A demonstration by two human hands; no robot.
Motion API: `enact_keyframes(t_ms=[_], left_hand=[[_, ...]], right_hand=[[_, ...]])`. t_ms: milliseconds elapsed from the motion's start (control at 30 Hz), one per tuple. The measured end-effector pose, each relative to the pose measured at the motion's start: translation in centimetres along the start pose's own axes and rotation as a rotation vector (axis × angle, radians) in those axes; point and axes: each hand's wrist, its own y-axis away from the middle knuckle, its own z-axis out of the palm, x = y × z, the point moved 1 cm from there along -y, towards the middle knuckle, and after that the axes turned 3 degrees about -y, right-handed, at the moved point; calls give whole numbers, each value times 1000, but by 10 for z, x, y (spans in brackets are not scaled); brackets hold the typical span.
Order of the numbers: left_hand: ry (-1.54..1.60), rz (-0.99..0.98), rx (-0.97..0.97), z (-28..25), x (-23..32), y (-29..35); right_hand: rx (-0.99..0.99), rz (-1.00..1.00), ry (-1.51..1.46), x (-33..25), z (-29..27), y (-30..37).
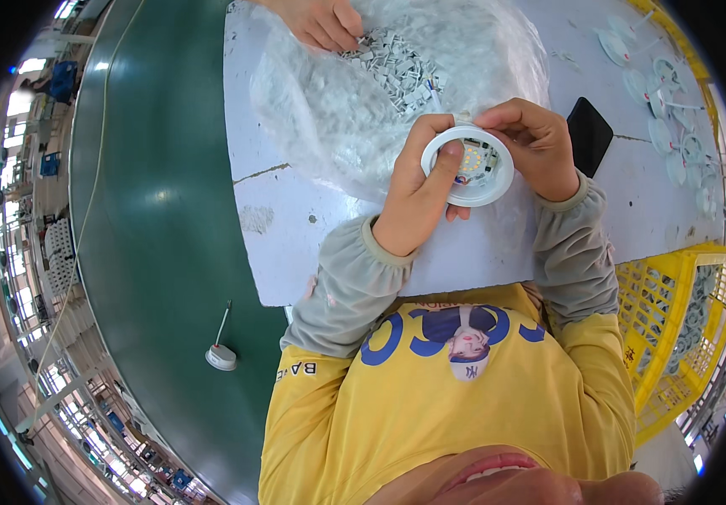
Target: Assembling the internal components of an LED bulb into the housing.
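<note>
A round white LED downlight [485,196] is tilted toward me above the table, its circuit board with yellow LEDs showing inside the ring. My left hand [420,181] holds it, the thumb pressed over the rim onto the board and the other fingers behind. At its upper right edge, the bent fingers of my right hand [540,145] are closed in a pinch. What lies between those fingertips is hidden. Thin wires [435,87] stick up behind the lamp. Beyond it, small grey pieces [392,67] lie heaped on a clear plastic bag [296,109].
Another person's hand [322,21] reaches into the heap from the far side. A black phone [589,136] lies right of my hands. Several white lamp parts [675,126] stand at the far right. A yellow crate [666,337] is at my right; a wired lamp [221,357] rests on the green surface [169,252].
</note>
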Motion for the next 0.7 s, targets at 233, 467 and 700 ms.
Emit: enact_keyframes(t_ms=[233, 467, 700], left_hand=[[-42, 12, 28, -1, 0, 1], [-51, 65, 69, 1, -2, 3], [-247, 307, 120, -4, -14, -3]], right_hand=[[-41, 9, -48, 1, -3, -1], [-49, 41, -90, 0, -3, 0], [-155, -152, 44, -12, 4, -1]])
